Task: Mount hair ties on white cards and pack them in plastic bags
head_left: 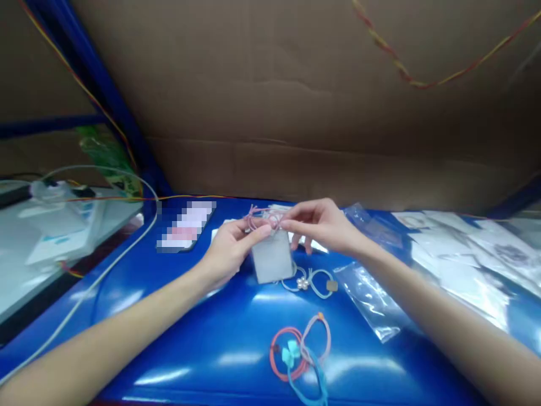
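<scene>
My left hand (230,248) pinches a pink hair tie (253,220) between thumb and fingers. Thumb and forefinger of my right hand (323,225) close on the same tie from the other side, near a small round bead. Just below the fingers is a whitish rectangular piece (274,262); whether it is a card or a box I cannot tell. Beside it on the blue surface lie pale hair ties, one with a pearl flower (302,283) and one with a tan square charm (332,286). Closer to me lie a coral hair tie (274,361), a pink one and a blue one with a turquoise bow (291,354).
A phone (186,226) lies at the back left. Clear plastic bags (372,304) and white packets or cards (460,265) spread over the right side. A pale cable (105,270) runs along the left edge. Brown cardboard (296,101) stands behind the blue table (203,349).
</scene>
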### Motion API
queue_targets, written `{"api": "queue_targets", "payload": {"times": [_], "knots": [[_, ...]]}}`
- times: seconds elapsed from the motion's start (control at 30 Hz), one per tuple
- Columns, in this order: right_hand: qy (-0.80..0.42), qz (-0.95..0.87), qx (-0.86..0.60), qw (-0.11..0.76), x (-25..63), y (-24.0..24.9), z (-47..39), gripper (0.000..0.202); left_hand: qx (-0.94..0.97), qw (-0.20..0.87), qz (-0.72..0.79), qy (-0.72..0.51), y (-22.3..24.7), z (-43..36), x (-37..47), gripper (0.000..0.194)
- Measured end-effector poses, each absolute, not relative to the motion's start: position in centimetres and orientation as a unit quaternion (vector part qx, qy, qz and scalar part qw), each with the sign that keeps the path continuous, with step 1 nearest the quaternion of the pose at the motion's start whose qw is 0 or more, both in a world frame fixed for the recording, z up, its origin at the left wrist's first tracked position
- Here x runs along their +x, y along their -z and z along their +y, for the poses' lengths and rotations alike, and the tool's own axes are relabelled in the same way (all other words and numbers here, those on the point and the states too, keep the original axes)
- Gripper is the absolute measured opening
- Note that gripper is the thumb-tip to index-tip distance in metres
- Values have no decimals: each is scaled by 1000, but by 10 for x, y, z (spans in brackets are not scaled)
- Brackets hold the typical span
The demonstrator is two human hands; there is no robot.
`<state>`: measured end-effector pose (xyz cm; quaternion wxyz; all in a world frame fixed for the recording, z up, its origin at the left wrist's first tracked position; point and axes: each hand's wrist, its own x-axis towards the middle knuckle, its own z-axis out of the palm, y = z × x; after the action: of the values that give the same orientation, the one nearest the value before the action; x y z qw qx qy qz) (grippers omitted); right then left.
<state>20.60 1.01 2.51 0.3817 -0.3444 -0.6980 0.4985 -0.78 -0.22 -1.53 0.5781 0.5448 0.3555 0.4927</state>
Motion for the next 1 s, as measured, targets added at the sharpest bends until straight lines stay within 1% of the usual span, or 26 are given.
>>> {"api": "queue_targets", "payload": {"times": [0.07, 0.23, 0.37, 0.43, 0.5, 0.63, 0.67, 0.7, 0.77, 0.83, 0.93, 1.0], "knots": [[-505, -694, -337, 387, 205, -26, 8, 33, 584, 542, 362, -484, 14, -2, -9, 21], [-522, -669, -352, 395, 202, -28, 4, 35, 695, 399, 337, -494, 2, -2, -14, 17], [-534, -654, -358, 398, 201, -29, 3, 35, 731, 357, 299, -498, -2, -5, -18, 13], [-540, -650, -357, 398, 200, -29, 3, 34, 736, 350, 299, -496, -2, -6, -18, 13], [-542, -646, -357, 401, 199, -29, 3, 33, 720, 366, 307, -504, -1, -7, -18, 15], [-540, -654, -346, 401, 199, -28, 3, 34, 651, 429, 313, -543, 0, -6, -14, 40], [-539, -659, -343, 398, 200, -28, 3, 34, 643, 434, 314, -548, 0, -5, -14, 41], [-537, -662, -342, 395, 200, -28, 3, 34, 643, 431, 317, -548, 0, -5, -13, 37], [-533, -664, -344, 396, 200, -28, 2, 34, 661, 405, 327, -540, -1, -5, -13, 24], [-525, -665, -353, 397, 200, -28, 2, 35, 682, 377, 335, -530, -2, -5, -12, 17], [-519, -667, -356, 399, 201, -27, 3, 35, 677, 372, 343, -535, -3, -6, -11, 19], [-516, -669, -356, 399, 201, -26, 4, 35, 647, 387, 349, -557, -2, -6, -10, 28]]}}
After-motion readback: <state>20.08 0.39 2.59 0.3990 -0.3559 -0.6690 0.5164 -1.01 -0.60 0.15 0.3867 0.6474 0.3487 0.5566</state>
